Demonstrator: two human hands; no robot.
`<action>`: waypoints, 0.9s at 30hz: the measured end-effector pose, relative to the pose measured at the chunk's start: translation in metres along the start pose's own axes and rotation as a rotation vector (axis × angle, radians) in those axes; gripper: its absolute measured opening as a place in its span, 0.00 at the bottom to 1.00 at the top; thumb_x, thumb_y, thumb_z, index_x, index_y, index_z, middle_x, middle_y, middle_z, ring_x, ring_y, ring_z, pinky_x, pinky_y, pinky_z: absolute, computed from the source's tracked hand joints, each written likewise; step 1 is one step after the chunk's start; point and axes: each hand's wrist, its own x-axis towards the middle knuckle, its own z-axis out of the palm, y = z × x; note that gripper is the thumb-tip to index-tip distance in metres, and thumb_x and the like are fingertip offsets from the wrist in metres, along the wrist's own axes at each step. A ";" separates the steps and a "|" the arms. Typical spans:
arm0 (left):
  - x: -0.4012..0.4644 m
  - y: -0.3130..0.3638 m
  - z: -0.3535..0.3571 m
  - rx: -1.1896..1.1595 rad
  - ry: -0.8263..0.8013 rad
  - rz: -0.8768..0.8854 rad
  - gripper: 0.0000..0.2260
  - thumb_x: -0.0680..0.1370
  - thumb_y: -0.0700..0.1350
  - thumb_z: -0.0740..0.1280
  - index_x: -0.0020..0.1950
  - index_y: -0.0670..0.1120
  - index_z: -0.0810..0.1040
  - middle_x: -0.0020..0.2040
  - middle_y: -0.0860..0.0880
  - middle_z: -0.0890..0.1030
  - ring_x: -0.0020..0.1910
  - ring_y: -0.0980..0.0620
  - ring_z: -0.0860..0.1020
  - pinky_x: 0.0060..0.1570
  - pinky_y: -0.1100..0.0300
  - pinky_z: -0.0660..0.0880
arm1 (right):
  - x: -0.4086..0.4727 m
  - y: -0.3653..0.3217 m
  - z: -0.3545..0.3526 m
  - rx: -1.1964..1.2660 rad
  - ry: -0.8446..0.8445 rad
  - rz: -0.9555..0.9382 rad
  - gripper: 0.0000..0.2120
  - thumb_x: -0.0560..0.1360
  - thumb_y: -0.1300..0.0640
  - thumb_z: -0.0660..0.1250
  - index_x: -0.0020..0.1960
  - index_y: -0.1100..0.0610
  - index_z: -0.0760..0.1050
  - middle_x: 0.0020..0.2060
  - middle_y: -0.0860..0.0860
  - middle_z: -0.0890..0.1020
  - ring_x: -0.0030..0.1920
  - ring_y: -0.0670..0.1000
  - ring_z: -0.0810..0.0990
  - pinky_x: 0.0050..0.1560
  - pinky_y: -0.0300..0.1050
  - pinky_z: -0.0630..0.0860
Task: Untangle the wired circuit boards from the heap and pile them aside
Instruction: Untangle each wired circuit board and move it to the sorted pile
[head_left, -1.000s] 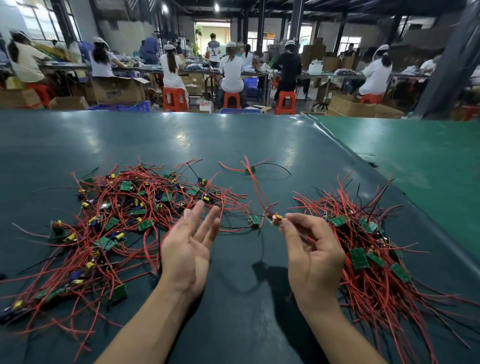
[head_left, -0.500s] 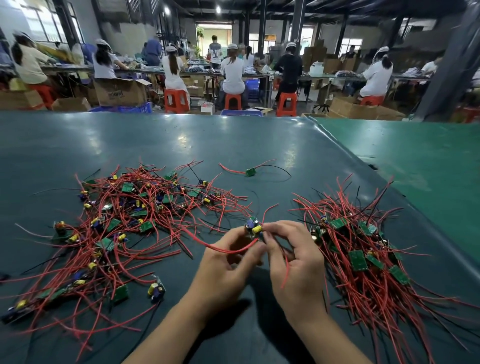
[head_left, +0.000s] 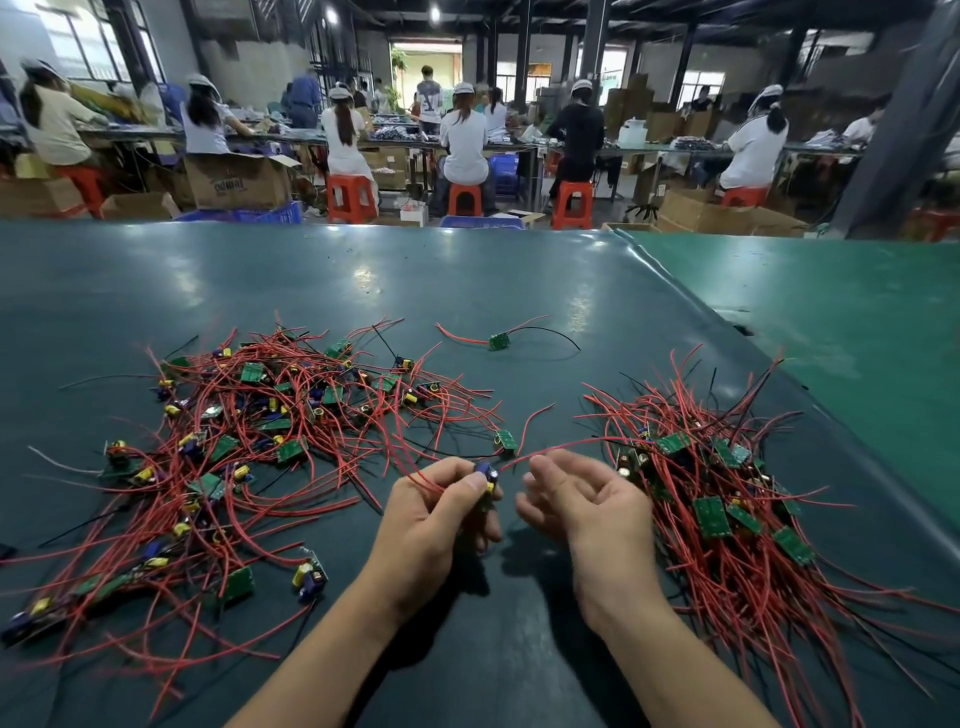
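Note:
A tangled heap of small green circuit boards with red and black wires (head_left: 270, 421) spreads over the left of the dark mat (head_left: 467, 275). A sorted pile of boards (head_left: 727, 499) lies on the right. My left hand (head_left: 441, 514) pinches one board with a blue and yellow capacitor (head_left: 488, 475) between thumb and fingers. Its red wire (head_left: 566, 446) runs right toward the sorted pile. My right hand (head_left: 582, 501) hovers beside it, palm up, fingers loosely curled, and the wire passes just above its fingertips.
A single board with a red and a black lead (head_left: 498, 341) lies alone beyond the hands. Another loose board (head_left: 310, 574) sits near my left forearm. A lighter green mat (head_left: 841, 322) adjoins on the right. Workers sit at benches far behind.
Both hands met at the board half a second ago. Now my right hand has let go and drawn off to the right, and my left hand alone keeps the board.

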 end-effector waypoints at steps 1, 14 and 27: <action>0.001 0.000 0.000 0.003 0.006 0.009 0.12 0.74 0.48 0.62 0.41 0.39 0.77 0.28 0.43 0.78 0.27 0.48 0.73 0.29 0.62 0.71 | -0.001 0.001 0.001 -0.047 -0.023 0.053 0.11 0.72 0.62 0.72 0.51 0.67 0.77 0.29 0.55 0.81 0.28 0.50 0.80 0.30 0.38 0.78; -0.002 0.002 -0.003 0.090 -0.171 -0.013 0.10 0.71 0.46 0.61 0.42 0.43 0.81 0.30 0.32 0.74 0.26 0.47 0.70 0.27 0.60 0.67 | -0.006 -0.017 -0.006 -0.213 -0.429 0.239 0.12 0.65 0.51 0.73 0.45 0.57 0.86 0.26 0.50 0.75 0.22 0.44 0.69 0.20 0.33 0.63; -0.001 0.003 -0.002 0.062 -0.092 0.029 0.11 0.61 0.52 0.62 0.28 0.43 0.71 0.20 0.47 0.67 0.17 0.53 0.64 0.22 0.65 0.59 | 0.006 -0.020 -0.006 0.108 -0.021 0.053 0.18 0.79 0.56 0.64 0.32 0.60 0.79 0.22 0.48 0.67 0.18 0.43 0.62 0.17 0.32 0.57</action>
